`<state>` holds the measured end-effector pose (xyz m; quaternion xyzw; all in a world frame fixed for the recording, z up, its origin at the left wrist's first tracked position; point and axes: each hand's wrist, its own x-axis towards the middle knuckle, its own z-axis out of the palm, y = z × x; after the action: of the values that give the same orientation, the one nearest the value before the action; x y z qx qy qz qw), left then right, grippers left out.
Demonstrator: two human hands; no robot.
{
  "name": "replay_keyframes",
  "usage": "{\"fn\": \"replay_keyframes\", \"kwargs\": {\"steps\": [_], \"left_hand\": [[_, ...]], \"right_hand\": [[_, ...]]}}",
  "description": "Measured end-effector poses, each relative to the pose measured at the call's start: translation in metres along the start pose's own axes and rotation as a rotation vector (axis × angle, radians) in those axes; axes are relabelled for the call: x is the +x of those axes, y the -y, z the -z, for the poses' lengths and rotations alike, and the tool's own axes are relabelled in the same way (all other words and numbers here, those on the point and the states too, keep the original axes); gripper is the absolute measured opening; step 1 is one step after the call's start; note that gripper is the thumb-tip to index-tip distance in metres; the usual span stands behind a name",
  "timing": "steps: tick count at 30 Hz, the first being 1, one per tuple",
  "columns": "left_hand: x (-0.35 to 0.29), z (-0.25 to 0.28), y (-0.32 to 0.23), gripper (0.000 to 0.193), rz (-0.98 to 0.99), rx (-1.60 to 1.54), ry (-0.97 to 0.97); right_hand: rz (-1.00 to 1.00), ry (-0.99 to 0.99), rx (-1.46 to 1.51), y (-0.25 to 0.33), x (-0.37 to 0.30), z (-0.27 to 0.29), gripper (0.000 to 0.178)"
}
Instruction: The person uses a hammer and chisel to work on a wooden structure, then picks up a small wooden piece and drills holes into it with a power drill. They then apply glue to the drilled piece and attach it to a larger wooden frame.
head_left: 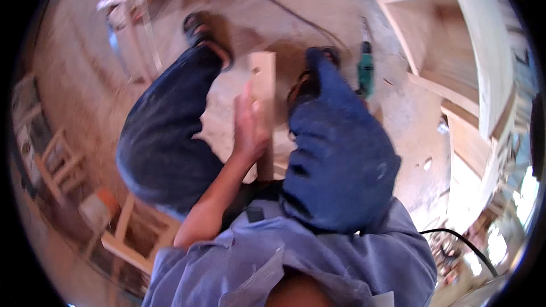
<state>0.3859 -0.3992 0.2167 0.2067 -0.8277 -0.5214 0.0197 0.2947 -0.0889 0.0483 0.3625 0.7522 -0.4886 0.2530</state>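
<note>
a pale wooden bar (262,77) is lying between the two trouser legs (344,153), running from near the lap toward twelve o'clock. the left hand (250,128) is touching it along its middle, fingers pointing toward twelve o'clock; blur is hiding whether they are closing round it. the right hand is not showing, so i cannot tell its state.

the bar is looking stiff and fairly light, probably dry enough not to be slipping, and hardly fragile, though its edges may be splintering. its long sides are offering the best hold, around the middle, clear of the dark hole near its far end.

on the floor (409,131), a green power drill (365,71) is lying toward two o'clock, and a wooden frame (129,250) is sitting toward eight.
</note>
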Motion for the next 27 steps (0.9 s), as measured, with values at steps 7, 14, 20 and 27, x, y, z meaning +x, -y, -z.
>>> {"fn": "replay_keyframes", "kwargs": {"steps": [7,14,20,27], "left_hand": [[0.001,-0.007,0.001,0.048,-0.057,0.022,-0.077],[0.011,-0.012,0.012,0.049,-0.047,0.005,-0.128],[0.019,-0.015,0.023,0.051,-0.069,-0.014,-0.176],[0.023,-0.015,0.034,0.048,-0.163,0.052,-0.210]], "right_hand": [[0.185,0.008,0.251,0.050,-0.072,0.102,0.027],[0.845,-0.176,0.075,0.181,-0.225,0.206,0.050],[1.052,-0.291,-0.252,0.246,-0.344,0.215,0.056],[1.041,-0.314,-0.548,0.249,-0.371,0.174,0.073]]}}
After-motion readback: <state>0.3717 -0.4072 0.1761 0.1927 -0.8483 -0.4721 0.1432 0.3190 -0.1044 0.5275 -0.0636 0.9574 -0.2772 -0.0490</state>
